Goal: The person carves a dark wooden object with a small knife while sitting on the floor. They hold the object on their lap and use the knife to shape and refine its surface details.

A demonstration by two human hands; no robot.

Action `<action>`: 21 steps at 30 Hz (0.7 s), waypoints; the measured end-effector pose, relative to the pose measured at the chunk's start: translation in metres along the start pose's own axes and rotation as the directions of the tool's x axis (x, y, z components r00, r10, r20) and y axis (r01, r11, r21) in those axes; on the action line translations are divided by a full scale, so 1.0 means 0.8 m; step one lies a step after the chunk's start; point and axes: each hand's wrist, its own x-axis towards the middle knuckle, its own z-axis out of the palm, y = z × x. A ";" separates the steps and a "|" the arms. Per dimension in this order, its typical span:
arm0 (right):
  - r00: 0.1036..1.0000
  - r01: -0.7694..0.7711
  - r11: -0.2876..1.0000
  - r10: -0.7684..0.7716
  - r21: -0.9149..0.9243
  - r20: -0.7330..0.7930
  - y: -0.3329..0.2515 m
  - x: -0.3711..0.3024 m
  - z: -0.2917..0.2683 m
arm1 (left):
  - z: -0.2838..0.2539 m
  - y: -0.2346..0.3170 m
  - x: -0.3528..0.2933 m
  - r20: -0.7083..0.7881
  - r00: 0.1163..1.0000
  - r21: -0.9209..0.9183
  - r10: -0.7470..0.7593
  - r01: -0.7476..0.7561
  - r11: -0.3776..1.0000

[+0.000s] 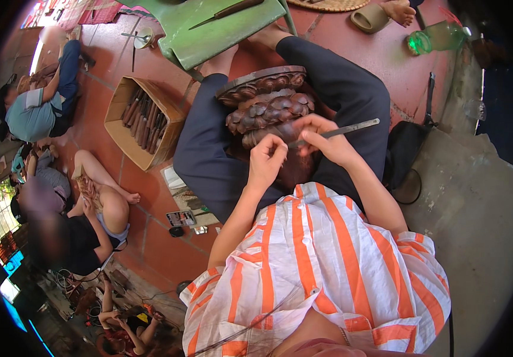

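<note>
Close below the camera, at six o'clock, an orange-and-white striped shirt (322,262) fills the lower frame, and both forearms rise from it toward the centre. Just above, the left hand (266,160) is curled nearly closed, its fingertips pinched against the lower edge of a dark carved wooden piece (268,104); whether it grips anything small I cannot tell. Beside it at two o'clock, the right hand (328,140) is closed around a slim metal chisel (346,129), whose shaft runs out toward three o'clock while its tip meets the carving. That carving, layered with petal shapes, rests tilted in the person's lap on dark blue trousers (209,149), at the middle of the picture. Farther out at ten o'clock, an open cardboard box (140,119) of wooden-handled tools sits on the red tiled floor (161,238). At twelve o'clock a green bench (221,30) carries one long tool. Near one o'clock a green glass bottle (438,38) lies on the floor. Along the nine o'clock rim, other people (48,101) sit on the floor.
</note>
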 end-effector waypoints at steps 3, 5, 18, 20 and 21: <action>0.953 0.133 0.990 -0.138 -0.038 -0.269 0.013 0.029 -0.005 | 0.005 -0.013 0.008 -0.140 0.976 0.175 0.169 -0.143 0.974; 0.935 0.148 0.987 -0.160 -0.063 -0.317 0.018 0.040 -0.011 | 0.006 -0.016 0.010 -0.112 0.931 0.349 0.348 -0.291 0.891; 0.857 0.193 0.734 -0.450 -0.651 -0.253 0.038 0.052 -0.011 | -0.069 0.044 0.100 -0.128 0.661 0.747 0.740 -0.427 0.510; 0.837 0.190 0.671 -0.492 -0.717 -0.239 0.035 0.053 -0.005 | -0.070 0.050 0.130 -0.080 0.666 0.773 0.741 -0.428 0.469; 0.838 0.199 0.662 -0.497 -0.723 -0.224 0.034 0.054 -0.005 | -0.070 0.051 0.144 -0.075 0.685 0.774 0.725 -0.419 0.475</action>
